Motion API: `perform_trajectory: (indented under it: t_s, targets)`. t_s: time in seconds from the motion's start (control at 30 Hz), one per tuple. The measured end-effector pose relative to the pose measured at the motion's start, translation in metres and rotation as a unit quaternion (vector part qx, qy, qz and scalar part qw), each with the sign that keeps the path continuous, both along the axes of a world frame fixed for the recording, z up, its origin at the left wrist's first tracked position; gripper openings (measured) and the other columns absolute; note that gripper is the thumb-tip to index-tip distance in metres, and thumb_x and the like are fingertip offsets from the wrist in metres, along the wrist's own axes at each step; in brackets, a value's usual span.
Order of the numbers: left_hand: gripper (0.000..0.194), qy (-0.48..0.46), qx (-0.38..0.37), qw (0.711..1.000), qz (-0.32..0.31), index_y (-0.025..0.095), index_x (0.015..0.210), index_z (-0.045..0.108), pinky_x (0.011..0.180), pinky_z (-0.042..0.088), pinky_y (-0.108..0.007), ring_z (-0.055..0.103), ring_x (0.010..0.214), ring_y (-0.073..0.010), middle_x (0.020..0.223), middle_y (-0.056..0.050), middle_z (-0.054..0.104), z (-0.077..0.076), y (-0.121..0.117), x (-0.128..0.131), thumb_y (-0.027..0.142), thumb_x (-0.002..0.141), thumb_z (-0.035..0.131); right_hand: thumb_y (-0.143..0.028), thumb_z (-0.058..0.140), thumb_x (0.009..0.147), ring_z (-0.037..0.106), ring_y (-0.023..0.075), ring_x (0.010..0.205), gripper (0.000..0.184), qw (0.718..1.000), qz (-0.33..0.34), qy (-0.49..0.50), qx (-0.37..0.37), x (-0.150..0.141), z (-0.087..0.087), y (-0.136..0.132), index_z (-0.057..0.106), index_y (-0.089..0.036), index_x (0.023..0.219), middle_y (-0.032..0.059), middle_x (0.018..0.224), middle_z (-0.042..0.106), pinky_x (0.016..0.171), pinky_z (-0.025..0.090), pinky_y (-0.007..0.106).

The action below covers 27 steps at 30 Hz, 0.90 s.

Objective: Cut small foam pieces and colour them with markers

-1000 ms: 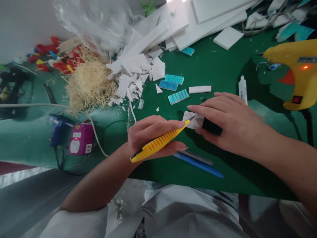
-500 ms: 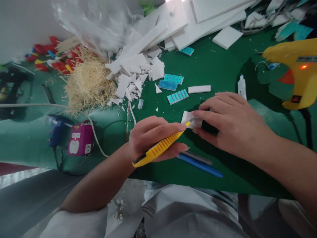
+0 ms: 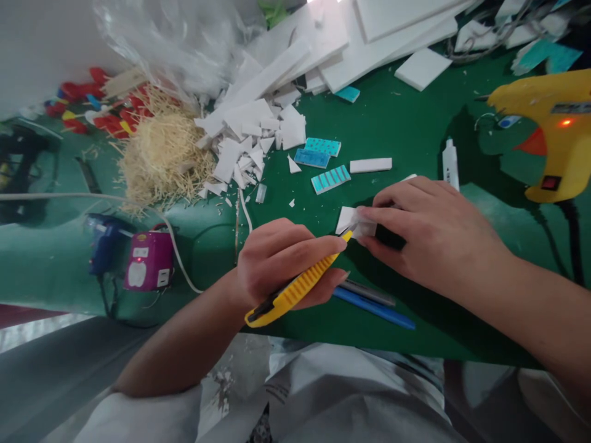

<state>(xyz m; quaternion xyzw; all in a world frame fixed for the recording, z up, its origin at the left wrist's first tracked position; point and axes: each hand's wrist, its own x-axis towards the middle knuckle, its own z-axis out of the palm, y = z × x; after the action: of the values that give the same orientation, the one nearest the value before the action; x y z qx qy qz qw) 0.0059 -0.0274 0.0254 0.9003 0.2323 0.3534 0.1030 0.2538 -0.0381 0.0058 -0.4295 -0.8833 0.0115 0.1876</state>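
My left hand [image 3: 281, 258] is wrapped round a yellow utility knife [image 3: 302, 286], its blade end pointing up and right. The blade tip meets a small white foam board piece [image 3: 346, 218] lying on the green tabletop. My right hand [image 3: 429, 215] pins that piece with thumb and forefinger, and a translucent bit [image 3: 367, 227] shows under these fingers. Beyond the hands lie a plain white strip [image 3: 370, 165], a striped turquoise piece [image 3: 331, 179], a blue piece [image 3: 313, 158] and a dotted turquoise piece [image 3: 323, 146]. A blue pen [image 3: 375, 307] and a grey pen [image 3: 369, 292] lie nearer me.
White foam scraps [image 3: 244, 147] are heaped beside a pile of thin wooden sticks [image 3: 161, 151]. At right are a yellow glue gun [image 3: 549, 129], its light lit, and a white marker [image 3: 450, 165]. A purple power adapter [image 3: 149, 259] and blue glue gun [image 3: 108, 240] sit at left.
The knife and my left hand have shifted slightly down and left, drawing the blade toward me. My right hand stays on the foam piece, its knuckles slightly lower.
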Motion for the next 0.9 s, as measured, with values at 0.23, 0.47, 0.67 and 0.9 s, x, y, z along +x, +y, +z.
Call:
perform_trajectory:
  t_s: [0.23, 0.47, 0.67, 0.9]
  targets:
    - [0.012, 0.002, -0.003, 1.0, 0.01, 0.017, 0.104, 0.069, 0.053, 0.05, -0.024, 0.061, 0.054, -0.0107, 0.07, 0.0, 0.07, 0.0039, -0.0015, -0.0021, 0.024, 0.099, 0.061, -0.03, 0.061, 0.097, 0.066, 0.0266, 0.089, 0.021, 1.0, -0.004, -0.004, 0.008, -0.0001, 0.0011, 0.0002, 0.08, -0.019, 0.099, 0.01, 0.096, 0.075, 0.073, 0.047, 0.039]
    - [0.01, -0.012, 0.02, 1.0, 0.018, 0.019, 0.099, 0.068, 0.05, 0.049, -0.026, 0.059, 0.05, -0.011, 0.067, 0.002, 0.07, 0.0032, -0.0004, -0.0014, 0.023, 0.094, 0.061, -0.032, 0.061, 0.097, 0.065, 0.0259, 0.089, 0.021, 1.0, -0.011, -0.008, 0.012, -0.0006, 0.0003, -0.0003, 0.079, -0.02, 0.099, 0.0098, 0.097, 0.075, 0.075, 0.045, 0.039]
    - [0.011, -0.021, 0.025, 0.999, 0.015, 0.02, 0.092, 0.069, 0.046, 0.046, -0.029, 0.056, 0.046, -0.0118, 0.061, 0.002, 0.066, 0.0039, 0.0002, -0.0015, 0.019, 0.089, 0.059, -0.032, 0.061, 0.097, 0.064, 0.0263, 0.089, 0.022, 1.0, -0.011, -0.018, -0.008, 0.0007, 0.0018, -0.0006, 0.079, -0.019, 0.099, 0.0108, 0.098, 0.075, 0.075, 0.045, 0.04]
    - [0.011, -0.048, 0.045, 0.998, 0.01, 0.019, 0.088, 0.069, 0.046, 0.05, -0.026, 0.058, 0.045, -0.0103, 0.059, 0.004, 0.064, 0.0061, 0.002, -0.009, 0.02, 0.086, 0.058, -0.032, 0.061, 0.097, 0.065, 0.0266, 0.089, 0.024, 1.0, -0.01, -0.017, 0.002, 0.0003, 0.0014, 0.0, 0.08, -0.017, 0.099, 0.0114, 0.097, 0.075, 0.075, 0.046, 0.04]
